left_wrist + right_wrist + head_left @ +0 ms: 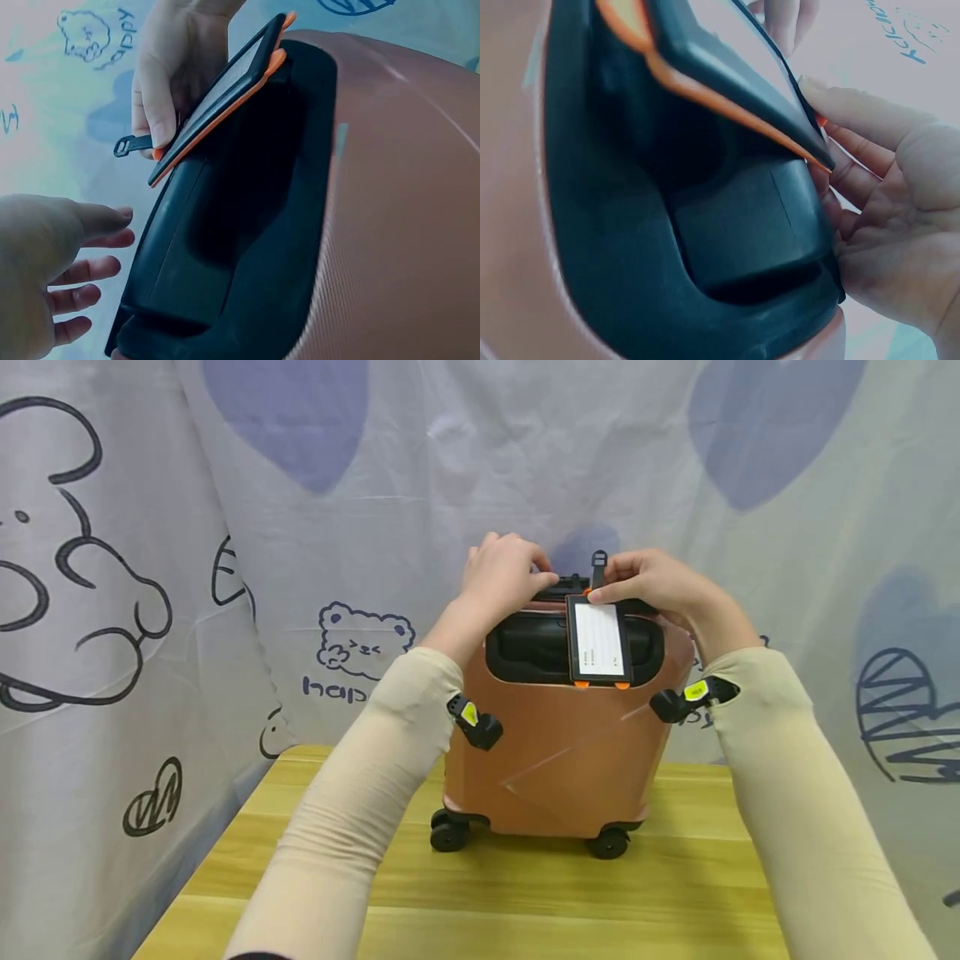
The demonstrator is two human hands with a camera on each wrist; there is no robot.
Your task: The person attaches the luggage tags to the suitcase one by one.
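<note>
An orange-pink suitcase [555, 752] stands upright on its wheels. My right hand [663, 583] pinches a luggage tag [599, 642] at its upper end, thumb in front, beside the short black strap [598, 568]. The tag has a black frame, orange trim and a white card, and hangs across the black handle recess [525, 647]. Over the suitcase's top left is my left hand [504, 575]. The left wrist view shows that hand [45, 262] with loosely spread fingers, apart from the black handle [169, 247] and holding nothing.
Wood-grain table [487, 902] lies under the suitcase. Behind it hangs a pale curtain [480, 460] with hearts and cartoon bears. Black wheels [450, 833] show at the suitcase's lower corners. Small black devices [474, 723] sit on both sleeved wrists.
</note>
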